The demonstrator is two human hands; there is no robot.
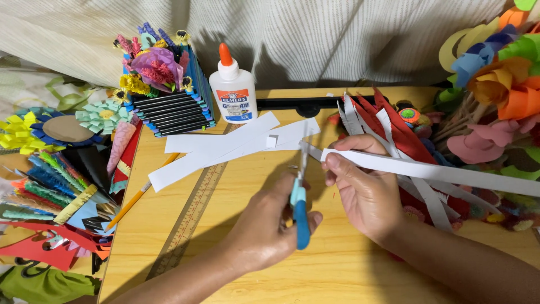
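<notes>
- The left hand (264, 228) is closed around the blue-and-teal plastic handles of a pair of small scissors (300, 202), fingers through the loops and thumb on the near side, blades pointing away from the body.
- The right hand (363, 188) pinches a long white paper strip (439, 171) between thumb and fingers near its left end; the strip runs out to the right, over a heap of red and white cut paper strips (399, 132).
- The scissor blades meet the strip's left end just beside the right thumb; how far apart the blades stand is hard to tell, as they are seen edge-on.
- Risk, as I judge it: the thumb sits very close to the blades, so a snip taken too far right could nick it.
- The long unsupported strip sags to the right; its weight could twist the end between the blades and give a slanted or torn cut.
- A small white paper square (271, 141) lies on loose white paper strips (219, 149) on the yellow wooden table (337, 270); further small offcuts could scatter or get lost among them.
- The held strip looks thin, flat, even in width, unmarked and slightly bowed.
- Nearby stand a white glue bottle with an orange cap (233, 90), a box decorated with paper flowers (163, 84), a long wooden ruler (194, 217) and a yellow pencil (138, 197).
</notes>
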